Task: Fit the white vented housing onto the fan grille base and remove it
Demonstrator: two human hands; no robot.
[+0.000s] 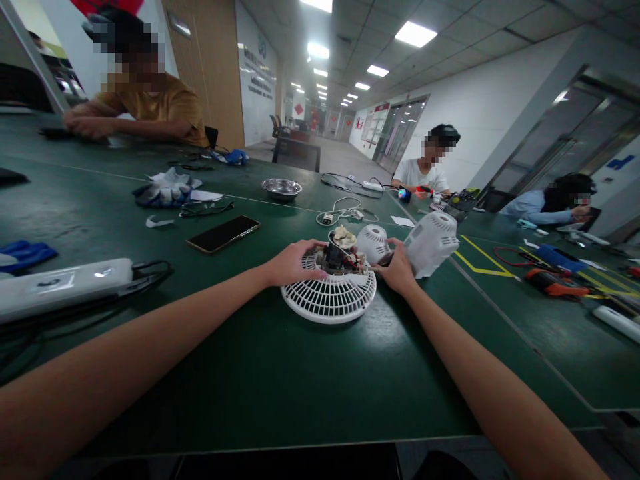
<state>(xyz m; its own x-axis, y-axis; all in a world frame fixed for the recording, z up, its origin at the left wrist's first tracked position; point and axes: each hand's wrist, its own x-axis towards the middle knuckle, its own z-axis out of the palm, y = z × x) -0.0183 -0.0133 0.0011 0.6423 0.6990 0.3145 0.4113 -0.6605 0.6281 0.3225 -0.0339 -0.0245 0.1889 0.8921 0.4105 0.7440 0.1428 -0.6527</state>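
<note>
A white electric fan head [327, 303] lies grille-down on the green table, its motor [339, 257], wires and a cream gear housing exposed on top. My left hand [299, 263] curves round the left side of the motor base, thumb in front and fingers behind. At the right, my right hand [401, 272] has its fingers closed at a small white vented motor cover [373, 244], beside the fan; part of its grip is hidden. Just beyond that hand stands a larger white vented housing [433, 244], tilted.
Left of the fan lies a phone [223, 234], with a metal bowl [281, 189] and gloves [167, 187] farther back. A white cable [345, 212] coils behind it. A power strip [65, 287] is at the left, an orange-black tool [555, 285] at the right. Several people sit around the table.
</note>
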